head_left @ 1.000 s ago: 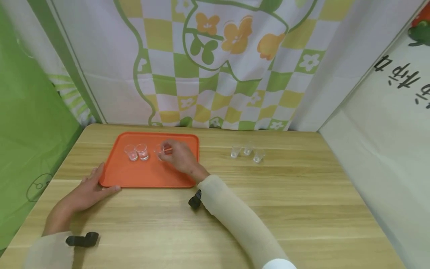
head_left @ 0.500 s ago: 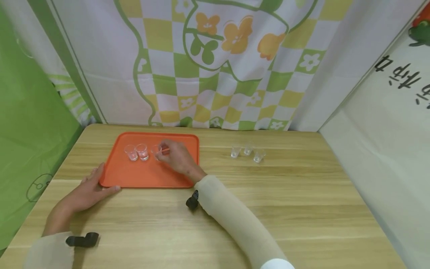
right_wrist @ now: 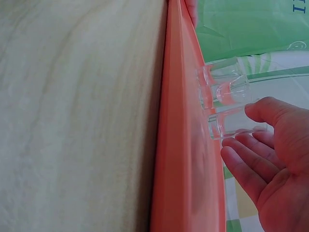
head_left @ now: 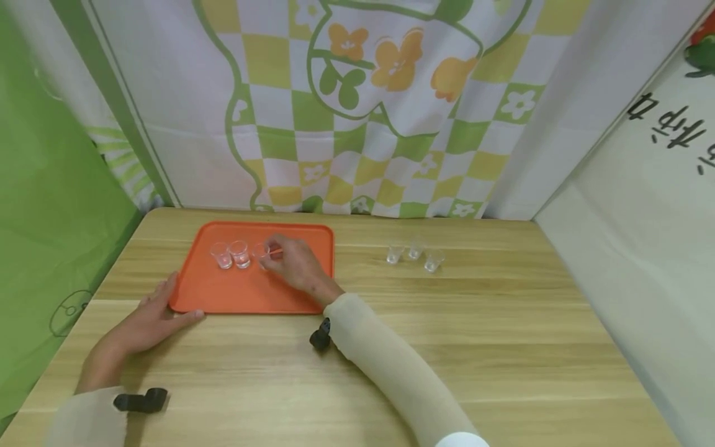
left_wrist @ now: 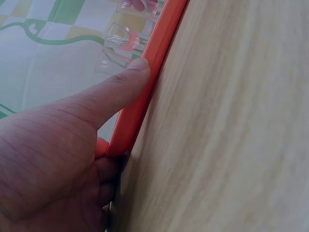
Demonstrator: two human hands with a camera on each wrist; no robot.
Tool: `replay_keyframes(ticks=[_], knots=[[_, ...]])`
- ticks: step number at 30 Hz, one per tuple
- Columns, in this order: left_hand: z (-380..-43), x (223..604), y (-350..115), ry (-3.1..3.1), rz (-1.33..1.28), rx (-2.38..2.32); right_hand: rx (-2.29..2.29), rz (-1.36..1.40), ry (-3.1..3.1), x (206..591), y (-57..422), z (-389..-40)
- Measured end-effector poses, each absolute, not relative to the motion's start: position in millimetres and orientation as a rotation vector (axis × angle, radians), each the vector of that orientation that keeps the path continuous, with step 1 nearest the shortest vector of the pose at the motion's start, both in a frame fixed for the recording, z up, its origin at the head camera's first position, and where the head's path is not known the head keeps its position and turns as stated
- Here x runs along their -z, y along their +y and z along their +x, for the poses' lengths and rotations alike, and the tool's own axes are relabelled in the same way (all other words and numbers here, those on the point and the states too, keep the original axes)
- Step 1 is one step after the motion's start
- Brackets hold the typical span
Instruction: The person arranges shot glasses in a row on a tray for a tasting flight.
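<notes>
An orange tray (head_left: 246, 298) lies on the table's far left. My left hand (head_left: 146, 323) holds its near left corner; in the left wrist view the thumb (left_wrist: 118, 87) lies along the front rim and the fingers bend at the corner. Two clear shot glasses (head_left: 240, 255) (head_left: 221, 256) stand side by side on the tray. Just right of them, my right hand (head_left: 296, 264) pinches a third shot glass (head_left: 259, 253) between thumb and fingers. In the right wrist view this held glass (right_wrist: 231, 121) is upright on or just above the tray, close beside its neighbour.
Three more shot glasses (head_left: 395, 253) (head_left: 415, 249) (head_left: 433, 261) stand grouped on the wooden table (head_left: 475, 347), right of the tray. A patterned curtain (head_left: 357, 155) hangs behind the table, and a white wall panel (head_left: 625, 248) borders its right side.
My right hand has shifted slightly left with its glass, closer to the two standing glasses, and then stays nearly still. My left hand keeps its place at the tray corner.
</notes>
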State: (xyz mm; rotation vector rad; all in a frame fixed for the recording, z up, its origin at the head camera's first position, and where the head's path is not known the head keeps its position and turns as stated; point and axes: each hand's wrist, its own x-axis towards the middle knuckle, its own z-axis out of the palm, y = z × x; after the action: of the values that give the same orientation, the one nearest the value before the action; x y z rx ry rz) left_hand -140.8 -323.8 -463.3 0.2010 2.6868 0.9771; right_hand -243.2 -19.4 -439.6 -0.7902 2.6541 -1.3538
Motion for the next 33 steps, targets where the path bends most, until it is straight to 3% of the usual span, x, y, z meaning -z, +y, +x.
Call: replay_keyframes(ticks=[33], knots=[[-139.1,459.6,-321.7,2.688,0.203,-0.994,1.341,-0.783,2.658,442.8,-28.3,-245.8]])
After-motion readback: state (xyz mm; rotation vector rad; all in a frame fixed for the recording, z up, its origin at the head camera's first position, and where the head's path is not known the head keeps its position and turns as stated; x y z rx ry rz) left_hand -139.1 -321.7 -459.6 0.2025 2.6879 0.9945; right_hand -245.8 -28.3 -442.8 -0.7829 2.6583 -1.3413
